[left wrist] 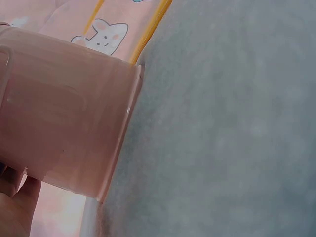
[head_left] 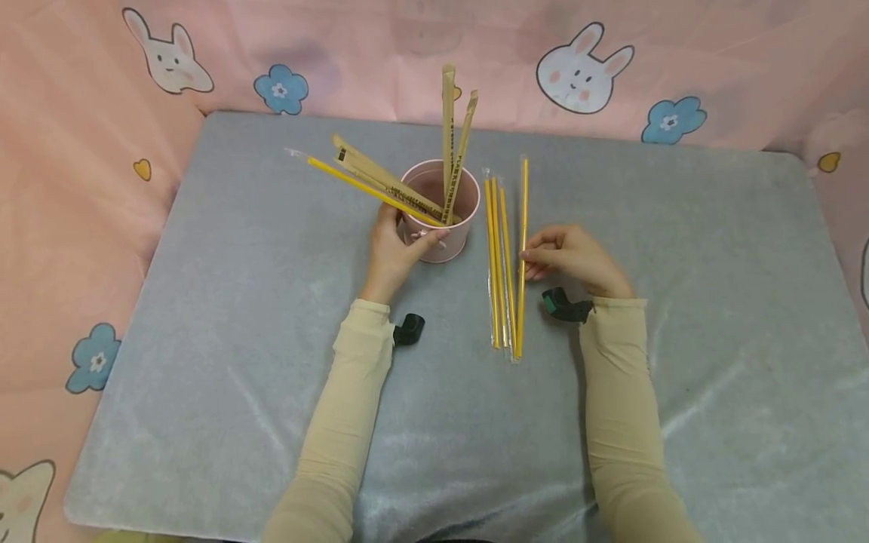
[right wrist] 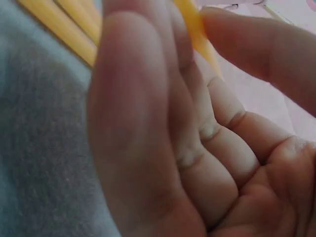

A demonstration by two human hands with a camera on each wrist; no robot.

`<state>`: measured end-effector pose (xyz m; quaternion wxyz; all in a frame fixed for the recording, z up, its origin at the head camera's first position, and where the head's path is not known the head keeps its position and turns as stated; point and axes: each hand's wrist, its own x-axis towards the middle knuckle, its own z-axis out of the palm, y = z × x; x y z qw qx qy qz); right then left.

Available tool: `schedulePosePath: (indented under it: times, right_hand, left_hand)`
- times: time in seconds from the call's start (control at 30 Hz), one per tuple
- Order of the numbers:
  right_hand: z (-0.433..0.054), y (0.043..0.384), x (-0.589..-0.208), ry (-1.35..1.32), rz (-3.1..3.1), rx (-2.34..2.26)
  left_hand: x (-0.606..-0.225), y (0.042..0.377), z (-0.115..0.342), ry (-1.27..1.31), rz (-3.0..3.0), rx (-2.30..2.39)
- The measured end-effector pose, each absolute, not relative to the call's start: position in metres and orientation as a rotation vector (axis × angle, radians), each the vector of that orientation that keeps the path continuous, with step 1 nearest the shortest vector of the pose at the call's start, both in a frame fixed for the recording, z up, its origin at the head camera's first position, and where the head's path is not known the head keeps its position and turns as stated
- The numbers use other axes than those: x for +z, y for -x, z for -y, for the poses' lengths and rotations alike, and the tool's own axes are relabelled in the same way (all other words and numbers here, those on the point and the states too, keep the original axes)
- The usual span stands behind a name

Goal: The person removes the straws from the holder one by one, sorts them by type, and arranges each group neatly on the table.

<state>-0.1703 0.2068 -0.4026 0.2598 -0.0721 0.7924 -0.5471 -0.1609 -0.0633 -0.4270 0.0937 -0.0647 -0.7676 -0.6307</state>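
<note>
Head view gives me the best picture of the work. The person's left hand [head_left: 396,253] is curled around the left and near side of a pink bucket [head_left: 453,247], with the thumb lying across its near face. The bucket stands upright on a grey cloth-covered table [head_left: 265,302], near the middle. Several brown paper sleeves [head_left: 448,124] with dark print stand in it, two of them nearly upright and the rest leaning to the left. One yellow straw in the bucket [head_left: 360,185], in clear wrap, also leans left over the rim.

To the right of the bucket, the right hand [head_left: 575,256] pinches a single yellow straw [head_left: 524,196] about its middle, between thumb and fingers, so these fingers are almost closed. Its lower end comes together with the ends of the other yellow straws [head_left: 498,264], which lie side by side between the bucket and this hand. I count three there, but they are close and I may be mistaken.

From the left wrist I see the bucket wall large, its base on the table. From the right wrist the fingers are blurred, with yellow between thumb and fingertips. Behind is a pink curtain [head_left: 421,45] with rabbits.
</note>
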Motion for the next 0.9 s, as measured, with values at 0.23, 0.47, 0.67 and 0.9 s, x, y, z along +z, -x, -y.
schedulePosePath:
  times: [0.23, 0.47, 0.67, 0.9]
  right_hand:
    - [-0.208, 0.172, -0.409, 0.180, -2.080, -1.426]
    - [-0.207, 0.174, -0.416, 0.149, -2.053, -1.425]
    - [-0.206, 0.176, -0.418, 0.083, -2.105, -1.425]
    - [-0.206, 0.176, -0.418, 0.007, -2.129, -1.506]
  left_hand:
    - [-0.427, 0.161, 0.063, 0.192, 2.267, -1.866]
    - [-0.427, 0.161, 0.063, 0.193, 2.268, -1.858]
    - [-0.426, 0.160, 0.063, 0.191, 2.278, -1.860]
    - [-0.425, 0.160, 0.063, 0.182, 2.287, -1.856]
